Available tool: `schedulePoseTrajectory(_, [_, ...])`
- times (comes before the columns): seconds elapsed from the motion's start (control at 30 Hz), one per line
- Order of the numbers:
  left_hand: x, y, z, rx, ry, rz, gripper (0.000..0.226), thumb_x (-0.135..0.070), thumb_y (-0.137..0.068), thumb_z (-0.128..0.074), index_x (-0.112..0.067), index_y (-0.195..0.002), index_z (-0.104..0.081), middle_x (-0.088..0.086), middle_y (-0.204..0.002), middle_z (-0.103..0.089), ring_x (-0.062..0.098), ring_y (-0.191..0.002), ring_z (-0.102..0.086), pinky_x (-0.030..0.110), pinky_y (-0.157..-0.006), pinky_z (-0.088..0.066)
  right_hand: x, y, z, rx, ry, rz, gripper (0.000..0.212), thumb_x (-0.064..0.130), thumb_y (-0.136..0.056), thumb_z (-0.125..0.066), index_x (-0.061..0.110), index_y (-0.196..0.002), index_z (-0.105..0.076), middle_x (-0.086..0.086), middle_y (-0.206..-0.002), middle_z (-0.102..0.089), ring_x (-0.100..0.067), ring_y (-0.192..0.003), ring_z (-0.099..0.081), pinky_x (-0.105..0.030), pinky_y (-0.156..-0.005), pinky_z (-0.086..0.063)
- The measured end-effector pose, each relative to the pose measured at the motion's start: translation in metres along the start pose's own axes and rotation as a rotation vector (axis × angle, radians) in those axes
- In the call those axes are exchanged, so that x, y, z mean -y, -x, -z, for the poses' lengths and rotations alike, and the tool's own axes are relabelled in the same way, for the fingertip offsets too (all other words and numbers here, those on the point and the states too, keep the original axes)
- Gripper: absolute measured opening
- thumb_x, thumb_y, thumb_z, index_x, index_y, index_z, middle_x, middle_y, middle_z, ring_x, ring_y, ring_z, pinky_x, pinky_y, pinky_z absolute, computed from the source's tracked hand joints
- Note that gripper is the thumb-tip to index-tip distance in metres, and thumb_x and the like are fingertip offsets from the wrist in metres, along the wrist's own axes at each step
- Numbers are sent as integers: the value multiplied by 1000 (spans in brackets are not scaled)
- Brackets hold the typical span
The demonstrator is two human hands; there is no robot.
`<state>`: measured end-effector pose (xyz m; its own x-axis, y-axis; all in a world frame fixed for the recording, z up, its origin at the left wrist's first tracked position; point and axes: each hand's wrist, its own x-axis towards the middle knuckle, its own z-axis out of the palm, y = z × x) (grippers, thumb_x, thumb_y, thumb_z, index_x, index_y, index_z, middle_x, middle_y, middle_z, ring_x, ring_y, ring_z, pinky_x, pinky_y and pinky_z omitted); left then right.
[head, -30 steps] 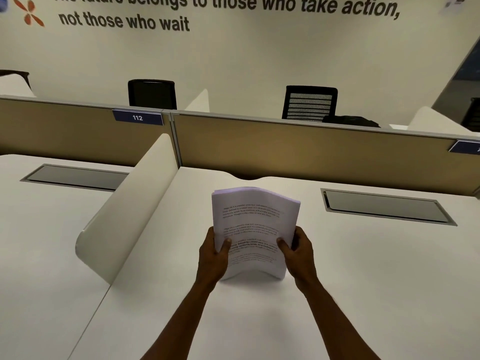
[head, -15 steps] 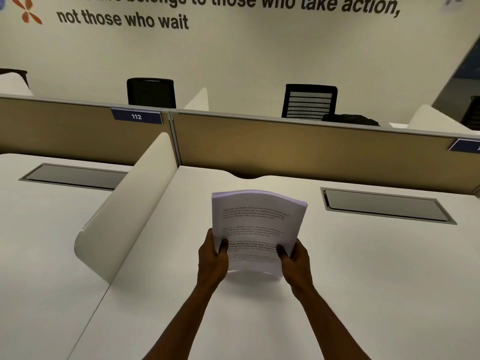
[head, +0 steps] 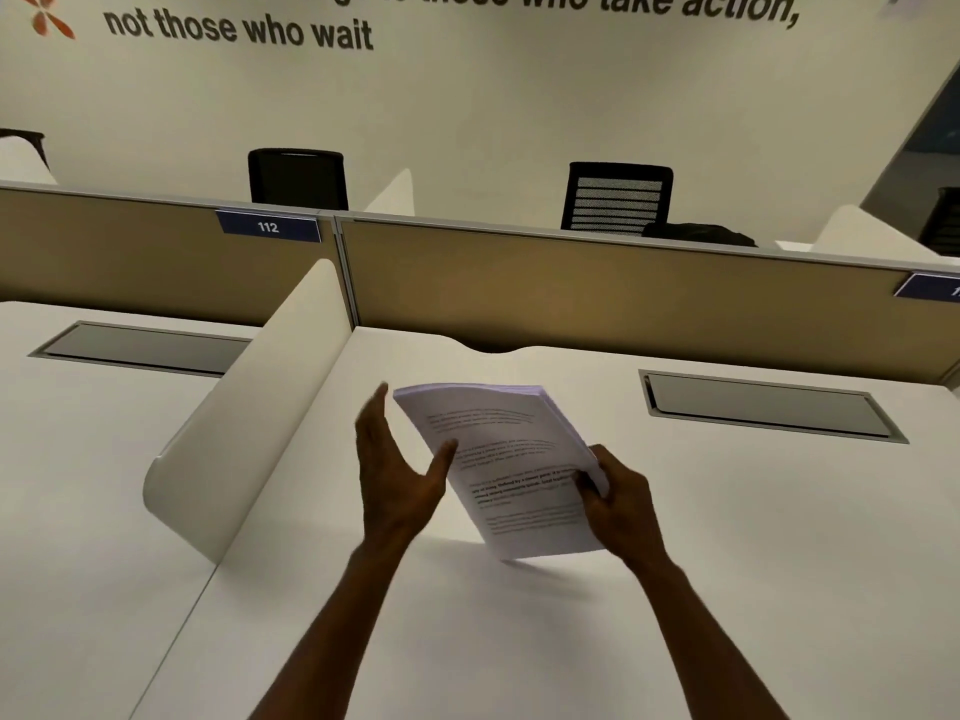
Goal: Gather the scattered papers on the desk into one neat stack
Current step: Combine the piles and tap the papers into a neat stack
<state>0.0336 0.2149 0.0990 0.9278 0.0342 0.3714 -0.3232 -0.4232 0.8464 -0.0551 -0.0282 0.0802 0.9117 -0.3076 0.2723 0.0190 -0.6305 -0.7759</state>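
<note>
A thick stack of printed white papers [head: 498, 459] is held above the white desk [head: 727, 563], tilted so its top leans to the left. My right hand [head: 621, 504] grips the stack's right edge, thumb on the top sheet. My left hand [head: 395, 475] is beside the stack's left edge with fingers straight and spread; its thumb touches the top sheet near the left edge. No other loose papers show on the desk.
A curved white divider [head: 249, 423] stands to the left. A tan partition [head: 597, 298] runs along the back. A grey cable hatch [head: 769, 405] lies in the desk at the right, another hatch [head: 145, 348] on the left desk. Black chairs [head: 615, 197] stand beyond.
My left hand has let go of the stack and opened beside its left edge. The stack, now gripped only by my right hand, has tilted and shifted slightly right.
</note>
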Motion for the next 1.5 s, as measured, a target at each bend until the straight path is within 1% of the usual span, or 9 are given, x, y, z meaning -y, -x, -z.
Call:
schedulePoseTrajectory(0.1, [-34, -36, 22, 199, -180, -233, 100, -46, -75, -80, -23, -155, -24, -2, -162, -25, 15, -151, -17, 26, -119, -18, 17, -16, 22, 109, 202, 111, 21, 25, -89, -49, 24, -101, -65, 15, -80, -66, 0, -66, -60, -5, -57, -38])
schedulePoseTrajectory(0.23, [-49, -64, 29, 674, -162, -188, 45, -30, -82, -75, -22, -126, -65, -2, -125, -69, 16, -113, -64, 35, -94, -51, 36, -35, 36, 222, 348, 198, 25, 31, -86, -47, 24, -103, -64, 5, -91, -74, -16, -74, -64, -15, -60, -41])
schedulePoseTrajectory(0.4, [-27, -52, 26, 531, -10, 2, 5, -23, -89, -70, -24, -86, -74, -6, -77, -73, 3, -67, -66, 22, -63, -45, 29, -44, 64, 251, 201, 84, 25, 45, -77, -70, 34, -98, -65, 15, -88, -72, -4, -78, -66, -20, -65, -48])
schedulePoseTrajectory(0.57, [14, -34, 38, 436, 268, 300, 9, -39, -75, -72, -32, -77, -77, -5, -78, -76, 16, -74, -68, 33, -70, -50, -17, -33, 74, 270, -387, -324, 74, 26, -68, -87, 31, -133, -52, 2, -120, -71, -13, -112, -66, -32, -90, -54])
schedulePoseTrajectory(0.67, [24, -26, 30, 486, 323, 336, 11, -38, -74, -73, -31, -81, -78, 0, -85, -77, 17, -79, -68, 37, -76, -50, -26, -20, 39, 395, -608, -395, 68, 11, -65, -85, 15, -128, -58, -10, -116, -72, -30, -114, -65, -35, -83, -58])
schedulePoseTrajectory(0.77, [29, -23, 24, 468, 322, 367, 14, -38, -74, -73, -27, -81, -78, 0, -85, -77, 18, -79, -69, 37, -75, -50, -24, -9, 14, 264, -717, -445, 56, 9, -58, -87, 14, -111, -69, -13, -104, -74, -37, -105, -66, -39, -80, -58])
schedulePoseTrajectory(0.97, [46, -14, 22, 456, 333, 412, 14, -32, -82, -75, -23, -91, -76, 1, -90, -78, 21, -83, -73, 38, -74, -57, -25, -1, 0, 129, -688, -402, 33, 15, -66, -79, 23, -97, -74, -9, -97, -75, -32, -93, -69, -50, -82, -57])
schedulePoseTrajectory(1.13, [72, 7, 13, 444, 295, 493, 28, -33, -80, -77, -14, -100, -75, 7, -97, -77, 30, -97, -72, 47, -84, -58, -42, 23, -20, 113, -666, -494, 43, 17, -61, -84, 13, -103, -72, -11, -102, -77, -35, -101, -70, -45, -82, -60])
schedulePoseTrajectory(1.5, [83, 15, 3, 422, 341, 511, 23, -19, -87, -72, -8, -108, -72, 11, -100, -75, 35, -101, -69, 33, -74, -57, -52, 35, -30, 88, -603, -538, 41, 12, -67, -82, 16, -107, -69, -11, -107, -74, -31, -102, -70, -50, -88, -58])
